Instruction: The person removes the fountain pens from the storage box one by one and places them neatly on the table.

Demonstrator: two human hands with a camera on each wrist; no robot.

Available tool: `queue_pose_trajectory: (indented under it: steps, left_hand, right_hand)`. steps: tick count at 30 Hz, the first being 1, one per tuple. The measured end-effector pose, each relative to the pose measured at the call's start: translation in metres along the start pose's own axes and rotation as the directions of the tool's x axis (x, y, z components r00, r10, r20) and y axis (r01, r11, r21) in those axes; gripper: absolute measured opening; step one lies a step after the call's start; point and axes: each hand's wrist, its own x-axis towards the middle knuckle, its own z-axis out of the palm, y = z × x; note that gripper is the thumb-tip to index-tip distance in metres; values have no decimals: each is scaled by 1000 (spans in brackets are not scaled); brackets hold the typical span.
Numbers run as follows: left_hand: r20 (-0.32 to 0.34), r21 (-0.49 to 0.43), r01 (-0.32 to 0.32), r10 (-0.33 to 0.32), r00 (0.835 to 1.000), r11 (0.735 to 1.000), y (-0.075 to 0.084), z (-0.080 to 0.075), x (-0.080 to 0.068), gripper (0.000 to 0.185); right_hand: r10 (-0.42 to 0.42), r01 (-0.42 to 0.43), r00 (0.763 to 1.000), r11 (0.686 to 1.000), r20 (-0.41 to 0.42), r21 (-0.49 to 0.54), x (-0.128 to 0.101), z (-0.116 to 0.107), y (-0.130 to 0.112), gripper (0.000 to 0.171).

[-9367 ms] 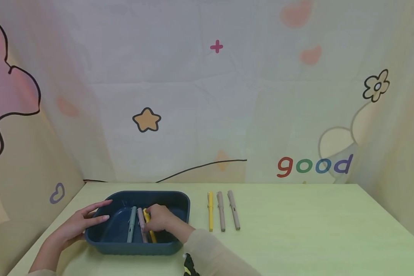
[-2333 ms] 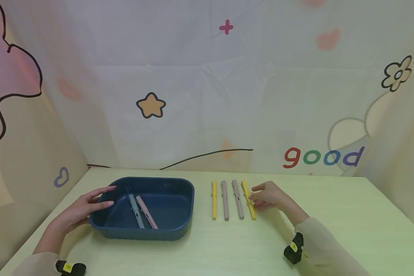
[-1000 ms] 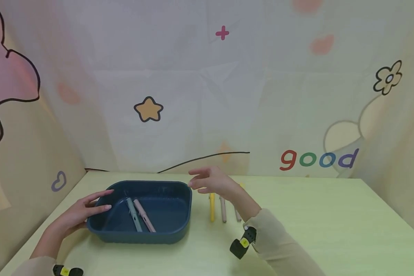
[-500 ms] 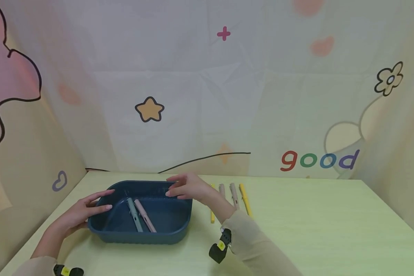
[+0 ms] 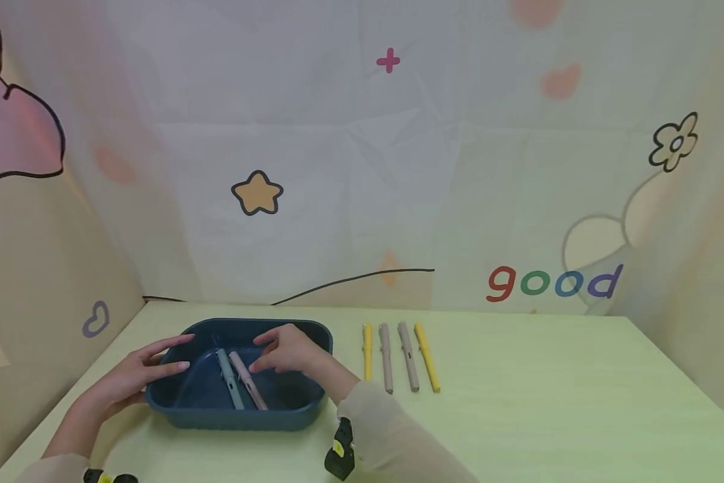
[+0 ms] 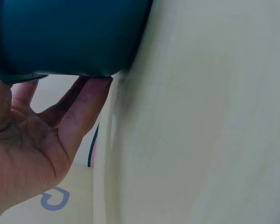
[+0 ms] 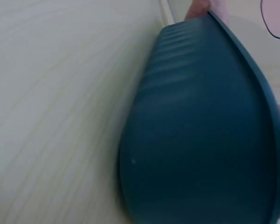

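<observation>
Right hand [image 5: 289,352] hangs inside the blue tray [image 5: 235,420], fingers loosely bent, thumb and index apart, nothing between them; the thumb tip sits right by the pink pen [image 5: 248,380], and whether skin meets barrel I can't tell. Left hand [image 5: 126,379] holds the tray's left end, thumb over the rim, other fingers against the outer wall.

Here's the danger: the teal pen [image 5: 229,379] lies just beside the pink one, closest at their far ends, so a wide pinch could catch both or roll one away; the low front wall could snag a near end if a pen is lifted flat; and should that left grip slacken, a knock from the right forearm across the rim might slide the whole tray.

Now the lie of it: both pens rest in the tray, left of its middle, long axes running from far left to near right; pink slants more than teal, so they fan apart toward the person; the clips seem to sit on the far halves, caps toward the backdrop; the near ends finish at the front wall, where the rim may hide the tips.

Out on the table [image 5: 537,389], four more: left yellow pen [image 5: 368,352], two mauve-grey pens [image 5: 386,359], right yellow pen [image 5: 428,357]; all point away, the right one tilting most.
</observation>
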Motion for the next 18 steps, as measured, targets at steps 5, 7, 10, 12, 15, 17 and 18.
queue_pose_trajectory:
  steps: [5, 7, 10, 12, 15, 17, 18]
  left_hand:
    - [-1, 10, 11, -11, 1000, 1000, -2, -1, 0, 58]
    - [2, 10, 10, -10, 1000, 1000, -2, -2, 0, 57]
    - [6, 12, 3, -3, 1000, 1000, -3, -2, 0, 57]
    - [6, 17, -1, 1, 1000, 1000, -3, -2, -1, 57]
    - [2, 8, 3, -3, 1000, 1000, -2, -2, -1, 57]
    - [3, 13, 0, 0, 1000, 1000, -2, -2, -1, 57]
    - [0, 15, 0, 0, 1000, 1000, -2, -2, -1, 57]
  right_hand:
    - [31, -36, 999, 988, -33, -153, 6, 20, -4, 45]
    - [50, -61, 998, 968, -49, -244, 7, 26, -6, 46]
    - [81, -104, 994, 922, -76, -372, 9, 34, -10, 47]
    - [87, -115, 993, 902, -85, -417, 10, 39, -11, 46]
    - [82, -111, 993, 879, -83, -464, 11, 46, -11, 34]
    - [66, -100, 994, 858, -86, -504, 11, 49, -10, 15]
    - [58, -96, 994, 845, -88, -527, 11, 51, -9, 9]
